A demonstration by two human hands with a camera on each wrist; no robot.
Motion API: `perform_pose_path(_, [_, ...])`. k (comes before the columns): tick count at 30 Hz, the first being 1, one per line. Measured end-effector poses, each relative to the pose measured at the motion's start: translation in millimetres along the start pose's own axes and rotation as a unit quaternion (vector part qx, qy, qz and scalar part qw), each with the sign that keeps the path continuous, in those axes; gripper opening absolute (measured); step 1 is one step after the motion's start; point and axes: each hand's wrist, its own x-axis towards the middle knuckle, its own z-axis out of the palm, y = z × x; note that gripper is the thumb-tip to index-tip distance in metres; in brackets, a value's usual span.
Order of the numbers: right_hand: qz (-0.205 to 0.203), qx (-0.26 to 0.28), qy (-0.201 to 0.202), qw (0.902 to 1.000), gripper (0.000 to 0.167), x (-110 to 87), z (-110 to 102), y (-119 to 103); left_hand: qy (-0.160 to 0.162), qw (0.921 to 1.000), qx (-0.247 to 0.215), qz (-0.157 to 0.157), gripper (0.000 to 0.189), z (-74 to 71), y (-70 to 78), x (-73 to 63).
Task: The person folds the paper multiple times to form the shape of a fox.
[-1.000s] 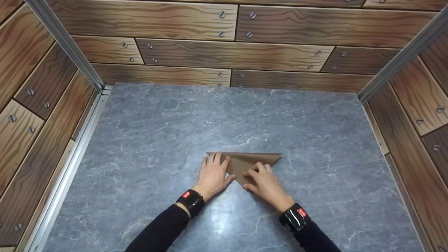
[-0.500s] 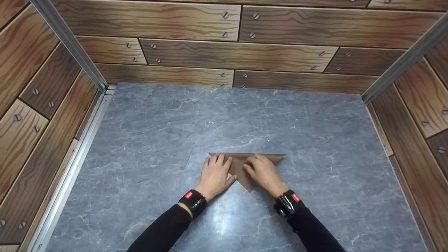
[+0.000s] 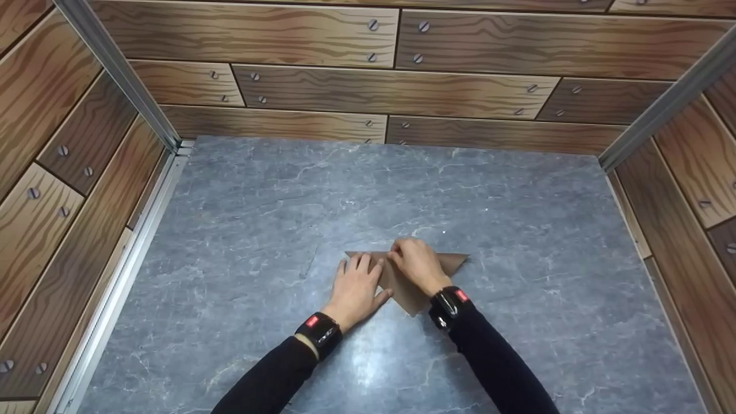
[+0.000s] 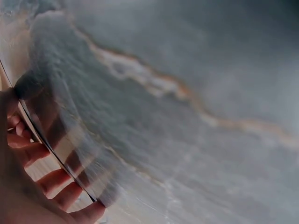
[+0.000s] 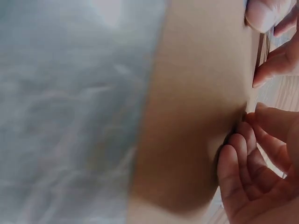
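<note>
A brown sheet of paper (image 3: 405, 294), folded into a triangle, lies on the grey surface with its long folded edge at the far side and a corner toward the person. The left hand (image 3: 355, 287) rests spread over its left part, fingertips near the far edge. In the left wrist view, the left hand's fingers (image 4: 56, 179) reach along the surface. The right hand (image 3: 420, 265) is at the middle of the far edge with its fingers curled. Seen from the right wrist, its thumb and index fingertips come together at the paper's (image 5: 187, 84) edge, the other fingers bent beside them.
Grey marbled tabletop (image 3: 259, 201) surrounds the paper. Wood-patterned panels (image 3: 322, 86) stand behind and on both sides. Metal rails (image 3: 115, 75) frame the corners. Each wrist wears a black band (image 3: 319, 333).
The right hand has moved from the paper's lower right side up and left to the far edge, its fingers curling in. The left hand and the paper have stayed in place.
</note>
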Motion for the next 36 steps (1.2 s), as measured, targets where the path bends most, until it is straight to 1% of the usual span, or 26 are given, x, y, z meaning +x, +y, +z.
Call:
perform_pose_path(6, [0.055, -0.026, -0.023, 0.9979, 0.023, 11.9, -1.3, -5.2, 0.015, 0.9999, 0.000, 0.006, 0.069, 1.9, 0.5, -0.7])
perform_pose_path(9, [0.073, -0.041, -0.033, 0.9960, 0.028, 15.8, -2.9, -7.5, 0.025, 0.9996, -0.001, 0.010, 0.068, 2.5, 0.6, -0.9])
perform_pose_path(13, [0.093, -0.041, -0.047, 0.9937, 0.037, 18.9, -4.4, -9.4, 0.024, 0.9997, -0.008, 0.008, 0.068, 1.0, 1.0, -0.6])
perform_pose_path(17, [0.107, -0.032, -0.056, 0.9921, 0.042, 20.8, -6.0, -10.0, 0.026, 0.9996, -0.009, 0.008, 0.068, -0.1, 1.3, -0.2])
perform_pose_path(21, [0.119, -0.024, -0.062, 0.9907, 0.043, 21.6, -8.6, -7.8, 0.031, 0.9995, -0.007, 0.010, 0.067, 1.2, 1.1, 0.3])
perform_pose_path(26, [0.125, -0.012, -0.068, 0.9897, 0.041, 20.7, -12.3, -0.7, 0.019, 0.9998, -0.002, 0.005, 0.068, 2.4, -0.3, 1.1])
perform_pose_path(30, [0.136, 0.001, -0.074, 0.9879, 0.043, 18.9, -16.5, 5.3, 0.016, 0.9998, -0.007, 0.003, 0.069, 3.2, -1.7, 1.4])
perform_pose_path(34, [0.139, -0.001, -0.072, 0.9876, 0.046, 17.1, -21.1, 12.7, 0.022, 0.9997, -0.007, 0.004, 0.069, 3.7, -3.4, 1.0])
perform_pose_path(36, [0.140, -0.002, -0.072, 0.9875, 0.046, 16.3, -23.2, 17.2, 0.018, 0.9998, -0.006, 0.002, 0.068, 3.4, -4.4, 0.7])
